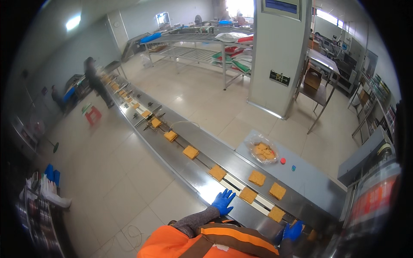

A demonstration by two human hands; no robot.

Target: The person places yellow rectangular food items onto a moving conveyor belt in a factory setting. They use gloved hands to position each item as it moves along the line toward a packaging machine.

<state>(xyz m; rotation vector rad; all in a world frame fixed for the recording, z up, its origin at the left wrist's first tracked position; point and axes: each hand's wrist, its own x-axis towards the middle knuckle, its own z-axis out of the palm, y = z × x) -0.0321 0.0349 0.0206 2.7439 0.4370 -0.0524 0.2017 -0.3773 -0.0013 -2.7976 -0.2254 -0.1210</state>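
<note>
Square golden crackers in small stacks lie spaced along the conveyor's middle channel; one cracker stack [248,195] is between my hands and another cracker stack [276,213] is close to my right one. My left hand [223,202], in a blue glove, rests on the conveyor's near metal edge, fingers spread and holding nothing. Further right, my blue-gloved right hand [293,231] is closed at a stack of crackers [303,226] in the channel; the hand hides much of it. Two more stacks, the left stack [257,178] and the right stack [277,191], sit on the far metal side.
A clear bag of crackers [263,150] and a red cap [282,161] lie on the grey side table [316,182]. A machine with a printed film roll [374,195] stands at the right. Beyond the conveyor rises a pillar [277,56]. A person [95,77] stands near its far end.
</note>
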